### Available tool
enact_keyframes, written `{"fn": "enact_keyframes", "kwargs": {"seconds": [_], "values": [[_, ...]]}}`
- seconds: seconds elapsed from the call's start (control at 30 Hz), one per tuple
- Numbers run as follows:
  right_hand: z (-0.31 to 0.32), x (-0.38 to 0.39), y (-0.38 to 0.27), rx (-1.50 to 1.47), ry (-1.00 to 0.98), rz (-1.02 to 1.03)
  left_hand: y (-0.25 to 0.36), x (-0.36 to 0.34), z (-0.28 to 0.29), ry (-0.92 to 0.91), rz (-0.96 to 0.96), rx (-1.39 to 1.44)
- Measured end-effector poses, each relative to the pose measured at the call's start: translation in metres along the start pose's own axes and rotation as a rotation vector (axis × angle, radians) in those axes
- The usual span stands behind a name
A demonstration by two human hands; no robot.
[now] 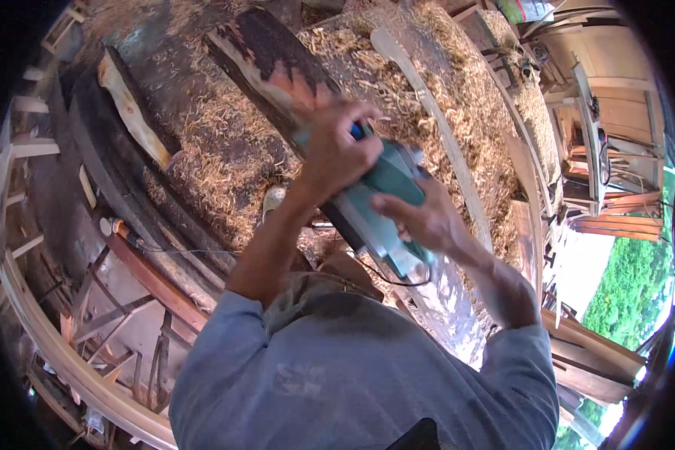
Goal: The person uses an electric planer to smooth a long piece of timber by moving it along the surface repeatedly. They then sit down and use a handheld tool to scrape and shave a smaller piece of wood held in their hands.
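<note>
A green electric planer (391, 178) lies along a thick, rough-edged wooden plank (283, 64), its outline smeared by motion. The far part of that plank shows dark brown, with a paler reddish patch just ahead of the tool. My left hand (339, 147) is closed around the front of the planer, where a bit of blue shows between the fingers. Farther back, my right hand (421, 214) wraps the rear handle, thumb on top. From the tool's near end a black cord (405, 283) curves away.
Wood shavings (217, 161) cover the ground on both sides of the plank. A pale, narrow board (436, 112) lies to the right. On the left are a bark-edged slab (133, 109) and a long reddish beam (157, 274). A shoe (274, 199) shows beside my left forearm.
</note>
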State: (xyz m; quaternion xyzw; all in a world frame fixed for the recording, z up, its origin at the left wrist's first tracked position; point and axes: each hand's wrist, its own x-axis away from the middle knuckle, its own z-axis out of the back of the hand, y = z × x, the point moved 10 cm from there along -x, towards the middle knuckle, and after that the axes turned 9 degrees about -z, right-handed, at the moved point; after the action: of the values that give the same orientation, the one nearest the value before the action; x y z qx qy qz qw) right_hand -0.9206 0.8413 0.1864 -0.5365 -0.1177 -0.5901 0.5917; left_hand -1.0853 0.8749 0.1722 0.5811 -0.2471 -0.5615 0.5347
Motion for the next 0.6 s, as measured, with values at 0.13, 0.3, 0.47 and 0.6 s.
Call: {"fn": "enact_keyframes", "kwargs": {"seconds": [0.13, 0.3, 0.47, 0.6], "values": [[-0.015, -0.075, -0.135, 0.045, 0.013, 0.219, -0.078, -0.079, 0.09, 0.07, -0.093, -0.164], [-0.04, -0.142, -0.288, 0.536, 0.295, 0.885, -0.154, -0.185, 0.196, -0.07, -0.185, -0.209], [-0.045, -0.167, -0.346, 0.453, 0.426, 0.924, -0.188, -0.223, 0.242, -0.14, -0.059, -0.283], [-0.03, -0.154, -0.301, 0.129, 0.37, 0.849, -0.192, -0.201, 0.232, -0.149, -0.073, -0.429]]}}
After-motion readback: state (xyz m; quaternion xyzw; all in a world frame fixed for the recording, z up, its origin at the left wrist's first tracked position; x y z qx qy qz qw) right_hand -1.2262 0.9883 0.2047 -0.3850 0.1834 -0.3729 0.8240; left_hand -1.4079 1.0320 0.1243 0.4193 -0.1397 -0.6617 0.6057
